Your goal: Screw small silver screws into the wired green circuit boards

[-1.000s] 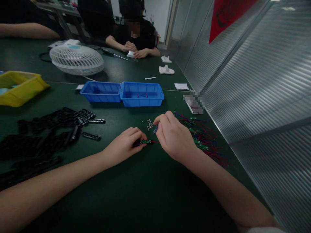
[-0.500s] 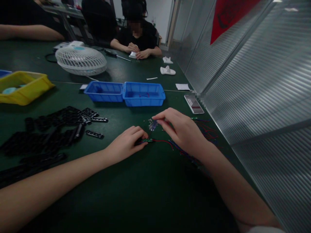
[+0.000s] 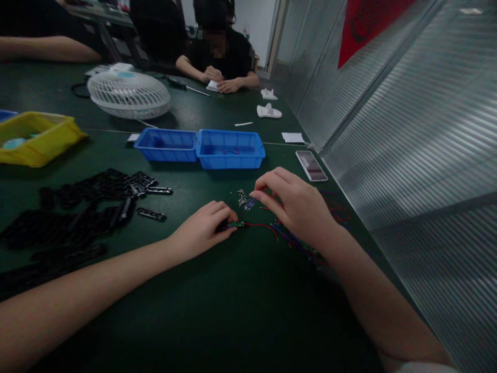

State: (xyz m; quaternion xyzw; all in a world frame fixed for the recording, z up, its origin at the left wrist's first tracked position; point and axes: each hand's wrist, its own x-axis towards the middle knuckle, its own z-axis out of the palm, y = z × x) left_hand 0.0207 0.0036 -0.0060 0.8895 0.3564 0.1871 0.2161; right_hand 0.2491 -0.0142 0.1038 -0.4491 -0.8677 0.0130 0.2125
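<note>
My left hand (image 3: 207, 224) rests on the table, its thumb and fingers closed on a small green circuit board (image 3: 237, 224). A red wire runs from the board to the right, and some blue wire shows under the fingers. Above the board, my right hand (image 3: 289, 199) pinches the top of a small screwdriver (image 3: 249, 203) with a clear bluish handle. Its thin shaft slants down toward the board; whether the tip touches is too small to tell. Loose small screws (image 3: 242, 197) lie just behind the screwdriver. Beside and partly under my right forearm is a bundle of red and blue wires (image 3: 297, 241).
Black plastic strips (image 3: 77, 217) lie piled at left. Two blue bins (image 3: 231, 163) stand ahead, a yellow bin (image 3: 46, 147) at far left. Beyond are a white fan (image 3: 128, 96) and a co-worker's hands (image 3: 221, 80) on a white part. A phone (image 3: 311, 166) lies near the glass partition.
My right hand has shifted slightly up and to the right, its fingers now at the handle's top end. My left hand and the circuit board stay in place.
</note>
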